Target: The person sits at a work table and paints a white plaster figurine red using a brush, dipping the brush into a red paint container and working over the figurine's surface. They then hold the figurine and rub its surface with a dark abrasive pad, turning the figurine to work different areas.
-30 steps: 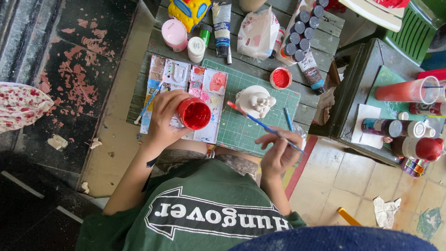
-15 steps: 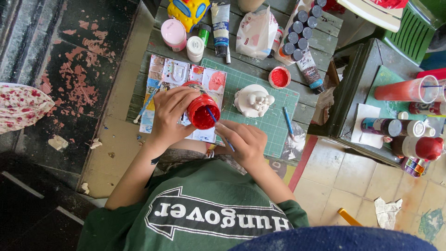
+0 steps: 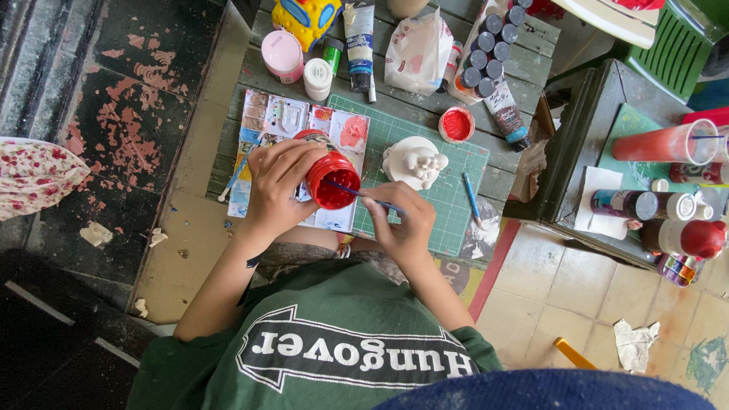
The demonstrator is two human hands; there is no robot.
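My left hand (image 3: pixel 277 186) grips an open jar of red paint (image 3: pixel 332 182) and holds it tilted over a paint-smeared paper sheet (image 3: pixel 267 125). My right hand (image 3: pixel 399 224) holds a thin blue-handled brush (image 3: pixel 357 192) whose tip is inside the jar's mouth. A white unpainted figurine (image 3: pixel 414 161) stands on the green cutting mat (image 3: pixel 448 205), just right of the jar. The jar's red lid (image 3: pixel 456 124) lies at the mat's far edge. A second blue brush (image 3: pixel 472 199) rests on the mat's right side.
At the table's back stand a pink jar (image 3: pixel 282 55), a small white jar (image 3: pixel 317 76), a paint tube (image 3: pixel 359 38), a plastic bag (image 3: pixel 418 53) and a box of dark-capped bottles (image 3: pixel 486 53). A side table (image 3: pixel 607 190) at right holds paint bottles and a red cup (image 3: pixel 668 143).
My right hand moved left from over the mat to the jar, and the brush tip now sits in the paint. My left hand tilted the jar toward it.
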